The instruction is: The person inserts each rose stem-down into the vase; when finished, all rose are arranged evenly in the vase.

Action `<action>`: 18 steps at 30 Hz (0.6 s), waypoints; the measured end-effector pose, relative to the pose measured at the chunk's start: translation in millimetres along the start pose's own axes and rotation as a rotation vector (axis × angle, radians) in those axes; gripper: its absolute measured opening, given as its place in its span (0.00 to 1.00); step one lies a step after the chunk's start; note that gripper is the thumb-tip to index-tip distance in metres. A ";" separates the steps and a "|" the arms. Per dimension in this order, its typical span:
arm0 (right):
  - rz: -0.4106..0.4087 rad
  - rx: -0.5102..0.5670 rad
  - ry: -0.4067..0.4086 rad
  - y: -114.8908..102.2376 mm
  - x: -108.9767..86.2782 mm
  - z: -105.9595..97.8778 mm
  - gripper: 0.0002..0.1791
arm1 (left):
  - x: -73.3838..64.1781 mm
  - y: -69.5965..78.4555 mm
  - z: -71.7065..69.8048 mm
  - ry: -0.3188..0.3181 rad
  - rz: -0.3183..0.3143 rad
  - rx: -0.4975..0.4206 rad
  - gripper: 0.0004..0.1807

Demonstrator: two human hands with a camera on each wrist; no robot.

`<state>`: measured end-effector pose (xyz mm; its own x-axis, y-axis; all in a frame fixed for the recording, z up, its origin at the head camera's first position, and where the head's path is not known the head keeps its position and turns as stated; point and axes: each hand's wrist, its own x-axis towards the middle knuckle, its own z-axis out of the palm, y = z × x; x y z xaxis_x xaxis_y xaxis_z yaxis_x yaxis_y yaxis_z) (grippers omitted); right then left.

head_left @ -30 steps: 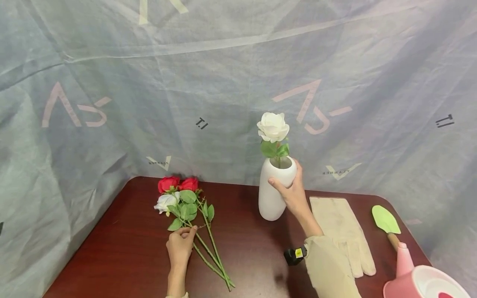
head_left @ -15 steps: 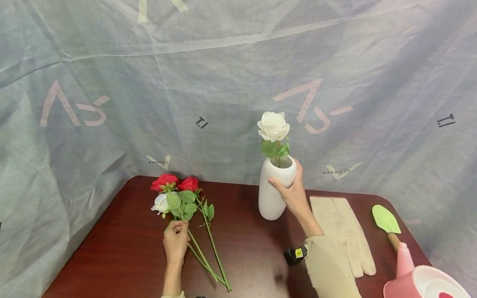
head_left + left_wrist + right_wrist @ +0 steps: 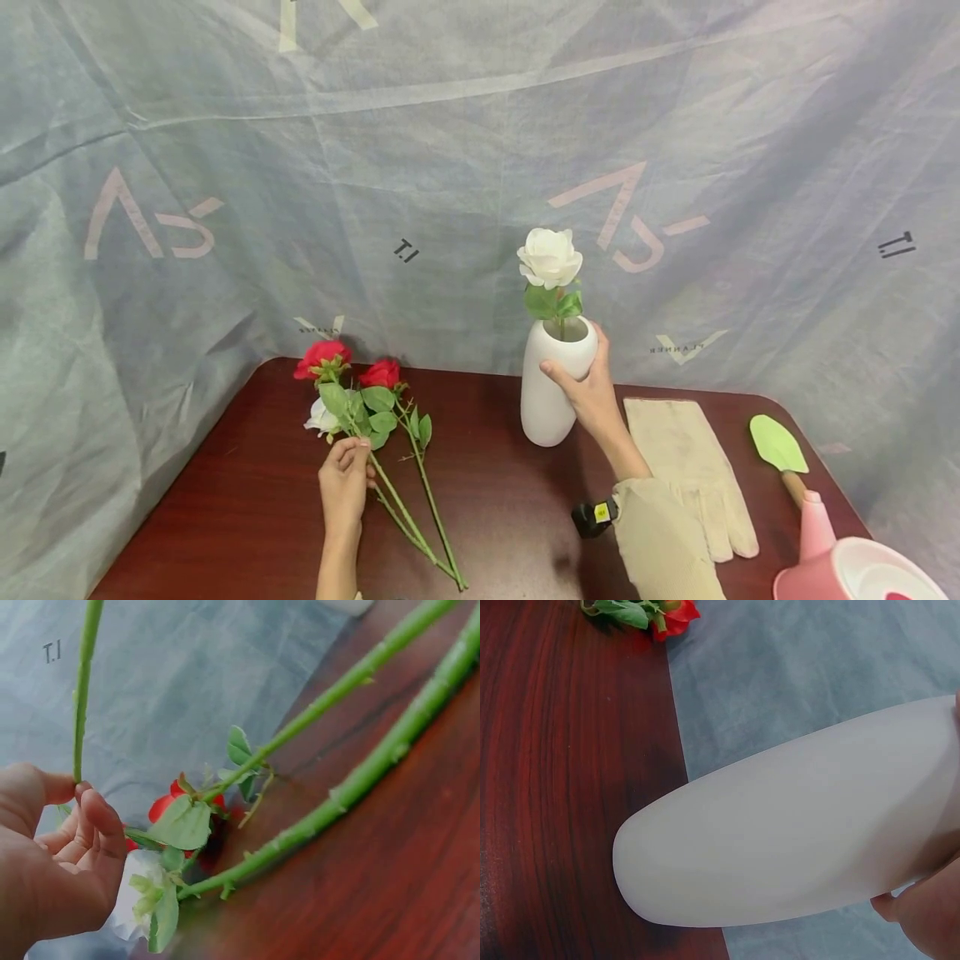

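Note:
My left hand [image 3: 345,479] pinches a green stem [image 3: 84,697] between thumb and fingertips. That stem belongs to the leftmost red rose [image 3: 324,358], whose bloom is raised a little over the table's back left. A white rose [image 3: 322,418] lies beneath it, partly hidden by leaves. Beside them rests another red rose [image 3: 381,373], its stem slanting toward the front. My right hand [image 3: 592,387] grips the upper part of a white vase [image 3: 780,832], thumb in front and fingers behind. The vase stands upright, and a single white rose [image 3: 550,258] rises from its mouth.
Right of the vase lie cream work gloves [image 3: 686,458]. Farther right are a green trowel [image 3: 776,442] with a wooden handle and a pink watering can [image 3: 813,571] at the front corner. A grey cloth [image 3: 450,167] hangs behind the dark red table [image 3: 225,500].
My left hand has drawn back slightly left, bringing the leftmost red rose left and up, away from the other red rose. The right hand and vase stay put.

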<state>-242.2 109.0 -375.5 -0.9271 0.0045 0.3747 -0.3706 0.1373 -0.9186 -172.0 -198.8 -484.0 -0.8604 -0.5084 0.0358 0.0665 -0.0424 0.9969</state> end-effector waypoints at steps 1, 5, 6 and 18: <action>-0.003 -0.003 0.002 0.8 0.2 0.1 0.48 | -0.4 1.0 -0.4 -0.002 -0.001 -0.033 0.12; -0.014 -0.014 0.019 13.0 5.1 -1.7 0.49 | -2.9 7.3 -1.0 0.001 0.039 -0.126 0.12; -0.017 -0.013 0.023 17.0 6.8 -2.4 0.49 | -3.9 9.4 -1.0 0.001 0.055 -0.137 0.12; -0.018 0.023 0.007 5.7 -0.3 -0.6 0.48 | -22.2 37.2 -1.5 -0.038 0.020 -0.291 0.13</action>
<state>-243.9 110.5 -380.8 -0.9198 0.0091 0.3923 -0.3888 0.1141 -0.9142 -149.6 -190.4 -447.8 -0.8753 -0.4794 0.0637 0.2214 -0.2800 0.9341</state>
